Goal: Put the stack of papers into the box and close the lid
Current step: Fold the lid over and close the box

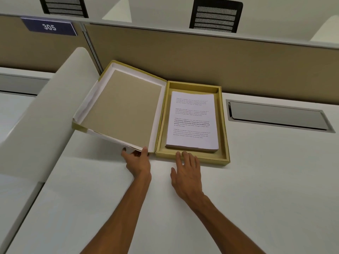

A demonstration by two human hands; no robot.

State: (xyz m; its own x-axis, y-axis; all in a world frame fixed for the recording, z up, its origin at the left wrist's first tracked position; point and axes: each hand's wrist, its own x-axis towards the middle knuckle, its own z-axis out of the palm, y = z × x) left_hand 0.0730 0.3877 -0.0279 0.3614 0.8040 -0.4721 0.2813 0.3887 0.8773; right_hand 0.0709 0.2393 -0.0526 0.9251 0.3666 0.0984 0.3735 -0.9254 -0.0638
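— Where is the stack of papers (192,121)?

— Inside the box (224,123), lying flat in the tray with printed text facing up, just beyond the right hand (187,173). The gold rim shows on all sides around it.

— And the right hand's grip?

— Loose and flat: fingers spread, fingertips (185,154) touching the box's near rim, palm on the white bench (256,189). It holds nothing.

— The left hand (138,162)?

— Its grip is on the lid (124,107): thumb on top of the near corner, fingers tucked underneath. The lid is raised off the bench, tilted, hinged along the box's left wall, its tan lining facing up.

— So the lid is not shut?

— No, it stands wide, up and to the left of that hand. Far right of both hands, a grey cable hatch (278,116) sits in the bench.
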